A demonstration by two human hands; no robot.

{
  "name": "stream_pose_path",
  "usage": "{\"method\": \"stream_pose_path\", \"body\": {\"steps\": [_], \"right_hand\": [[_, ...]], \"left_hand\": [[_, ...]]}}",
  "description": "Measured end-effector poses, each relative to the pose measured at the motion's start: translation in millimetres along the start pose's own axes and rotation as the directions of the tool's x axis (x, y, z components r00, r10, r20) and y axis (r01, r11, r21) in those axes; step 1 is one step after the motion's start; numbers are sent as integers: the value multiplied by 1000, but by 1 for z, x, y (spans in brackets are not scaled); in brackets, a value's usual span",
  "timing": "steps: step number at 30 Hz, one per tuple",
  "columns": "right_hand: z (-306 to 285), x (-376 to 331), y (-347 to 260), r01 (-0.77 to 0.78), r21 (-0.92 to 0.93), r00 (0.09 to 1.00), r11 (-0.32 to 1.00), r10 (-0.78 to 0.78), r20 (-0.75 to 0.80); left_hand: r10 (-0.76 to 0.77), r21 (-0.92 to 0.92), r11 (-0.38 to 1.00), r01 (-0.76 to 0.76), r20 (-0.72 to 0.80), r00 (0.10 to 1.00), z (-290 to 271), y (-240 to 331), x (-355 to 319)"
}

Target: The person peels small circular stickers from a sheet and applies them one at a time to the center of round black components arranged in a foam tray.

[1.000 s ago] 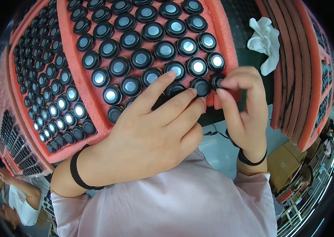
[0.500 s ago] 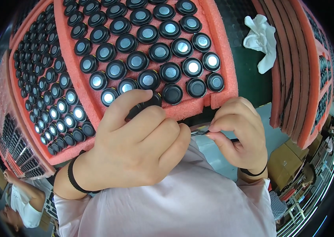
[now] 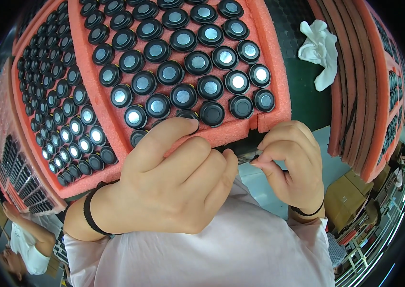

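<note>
My left hand (image 3: 169,177) is curled at the near edge of a pink foam tray (image 3: 276,76), back upward. Its farthest fingertip lies against a black round part (image 3: 188,115) in the tray's nearest row. The other fingers are bent, and whatever they may hold is hidden under the hand. To the right, my right hand (image 3: 291,160) is closed in a pinch just off the tray's edge. A small dark thing, too small to name, shows at its fingertips. Most black round parts (image 3: 183,95) carry silvery discs on top; several near ones (image 3: 212,113) show plain dark tops.
A second foam tray (image 3: 80,184) of the same parts lies on the left. A crumpled white cloth or glove (image 3: 319,50) rests on the green surface at right, beside stacked foam trays (image 3: 353,86). Cardboard boxes (image 3: 341,201) stand lower right. Another person (image 3: 27,244) is at lower left.
The gap between my hands has widened slightly, and the thin piece seen between them shows less clearly. More of the round part by my left fingertip is uncovered, and the left hand sits slightly lower.
</note>
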State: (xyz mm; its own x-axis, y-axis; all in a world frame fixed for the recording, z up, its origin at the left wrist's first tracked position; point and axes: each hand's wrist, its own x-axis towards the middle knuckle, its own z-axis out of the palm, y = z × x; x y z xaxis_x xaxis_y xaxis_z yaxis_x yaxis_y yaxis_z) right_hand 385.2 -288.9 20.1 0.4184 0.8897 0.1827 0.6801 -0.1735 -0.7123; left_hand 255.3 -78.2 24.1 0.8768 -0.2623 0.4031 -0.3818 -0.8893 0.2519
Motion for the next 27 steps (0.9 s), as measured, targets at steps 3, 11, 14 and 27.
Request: {"method": "stream_pose_path", "body": {"steps": [3, 11, 14, 27], "right_hand": [[1, 0, 0, -5, 21, 1000, 1000, 5, -20], [0, 1, 0, -4, 10, 1000, 1000, 4, -15], [-1, -1, 2, -3, 10, 1000, 1000, 3, -6], [0, 0, 4, 9, -13, 999, 1000, -9, -39]], "left_hand": [[-2, 11, 1000, 1, 21, 1000, -1, 0, 1], [14, 20, 1000, -14, -10, 1000, 1, 0, 1], [30, 25, 999, -31, 13, 999, -1, 0, 3], [-64, -119, 991, 61, -20, 998, 3, -2, 6]]}}
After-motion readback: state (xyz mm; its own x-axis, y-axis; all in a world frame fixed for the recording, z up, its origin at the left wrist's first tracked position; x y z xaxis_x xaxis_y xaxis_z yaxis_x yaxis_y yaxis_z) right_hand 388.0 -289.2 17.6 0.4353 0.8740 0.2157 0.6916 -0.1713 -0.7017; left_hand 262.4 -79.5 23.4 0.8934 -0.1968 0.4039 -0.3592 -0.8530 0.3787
